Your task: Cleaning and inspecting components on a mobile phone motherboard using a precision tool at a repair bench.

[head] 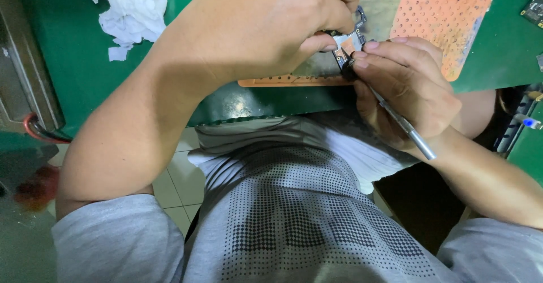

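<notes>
The small circuit board (346, 41) is mostly hidden; only a sliver of it shows between the two hands, a jagged piece with silvery metal shields and dark edges, and its full outline cannot be made out; it is held just above the near edge of the orange perforated mat (430, 11), which serves as the landmark here. The left hand (266, 23) covers the left part of the mat and most of the board; its thumb and fingertips are pressed together in a pinch on the board's left side, though the fingertips themselves are tucked out of sight. The right hand (407, 85) sits at the mat's near right corner; its fingers are curled close together around a slim metal tool (404, 124), gripping it like a pen; the tool's tip meets the board but the exact point of contact is too small to tell, and its silvery shaft runs back out of the fist, away from the mat. Left of the mat, on the green bench top (73, 62), lies a crumpled white tissue (127, 9), cut off by the upper edge. Right of the mat another dark board (533, 7) is cropped by the frame. Below the mat's edge the grey dotted shirt (294, 221) fills the view.
</notes>
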